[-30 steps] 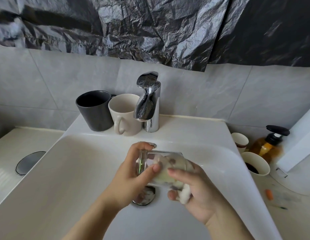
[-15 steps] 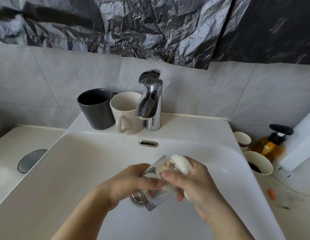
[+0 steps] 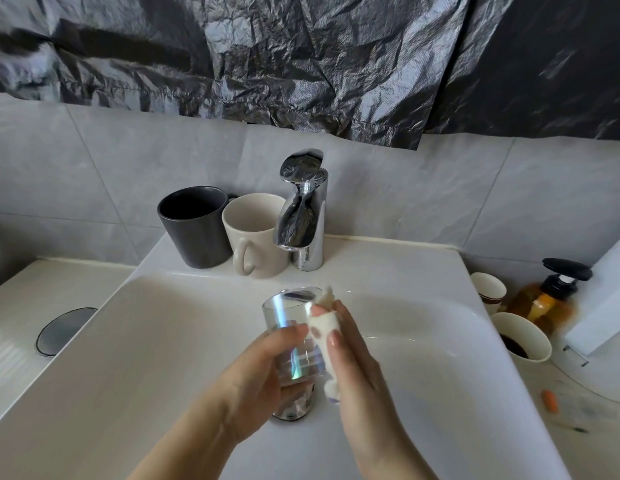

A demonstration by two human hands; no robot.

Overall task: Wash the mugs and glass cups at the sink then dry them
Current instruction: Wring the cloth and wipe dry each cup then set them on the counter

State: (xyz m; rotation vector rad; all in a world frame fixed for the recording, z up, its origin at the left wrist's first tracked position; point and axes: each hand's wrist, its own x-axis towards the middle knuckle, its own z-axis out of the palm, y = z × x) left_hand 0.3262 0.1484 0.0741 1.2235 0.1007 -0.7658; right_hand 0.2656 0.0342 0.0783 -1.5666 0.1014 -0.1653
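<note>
While it is held upright over the middle of the sink (image 3: pixel 163 341), the glass cup (image 3: pixel 287 327) is gripped by the left hand (image 3: pixel 256 372), fingers (image 3: pixel 291 332) curled round it. A white sponge (image 3: pixel 322 329) is clasped against its side by the right hand (image 3: pixel 357 358). A dark mug (image 3: pixel 194 230) and a cream mug (image 3: pixel 256 237) are stood at the sink's back edge.

The left hand (image 3: pixel 256 375) is curled round the glass cup (image 3: pixel 284 320); the right hand (image 3: pixel 357 368) is set against its side, a sponge (image 3: pixel 323 325) held in the fingers.
</note>
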